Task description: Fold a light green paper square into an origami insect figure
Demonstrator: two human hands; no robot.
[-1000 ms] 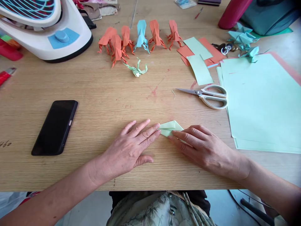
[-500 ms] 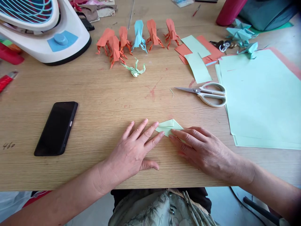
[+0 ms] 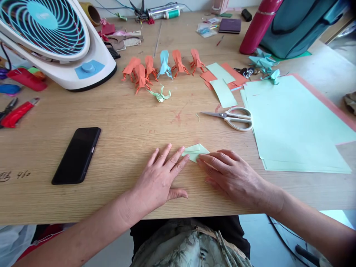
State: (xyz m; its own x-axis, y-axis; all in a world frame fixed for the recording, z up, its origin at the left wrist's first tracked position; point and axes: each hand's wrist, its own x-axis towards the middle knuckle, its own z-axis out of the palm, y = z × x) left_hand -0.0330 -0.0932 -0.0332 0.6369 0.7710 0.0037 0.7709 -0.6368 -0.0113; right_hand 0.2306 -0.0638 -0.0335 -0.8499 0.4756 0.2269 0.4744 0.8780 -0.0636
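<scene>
A small piece of folded light-green paper (image 3: 195, 149) lies flat on the desk between my hands. My left hand (image 3: 160, 174) is open, its fingers spread, with the index and middle fingertips on the paper's left corner. Bent over the right side of the paper, my right hand (image 3: 233, 174) presses it with its fingers close together; the thumb is mostly hidden. Scissors (image 3: 236, 118) with pale handles rest beyond my right hand. Farther off lies a small green folded paper figure (image 3: 160, 95), near several standing orange paper figures (image 3: 179, 62) and a blue paper figure (image 3: 164, 63).
Green paper sheets (image 3: 294, 122) lie at the right, cut green paper strips (image 3: 224, 92) behind the scissors. A black phone (image 3: 76, 155) and a white fan (image 3: 91, 55) are at the left. A red bottle (image 3: 258, 27) and a teal bag (image 3: 297, 29) stand at the back right.
The view has tilted up, so more of the desk's far side shows. Both hands keep nearly the same places on the folded paper.
</scene>
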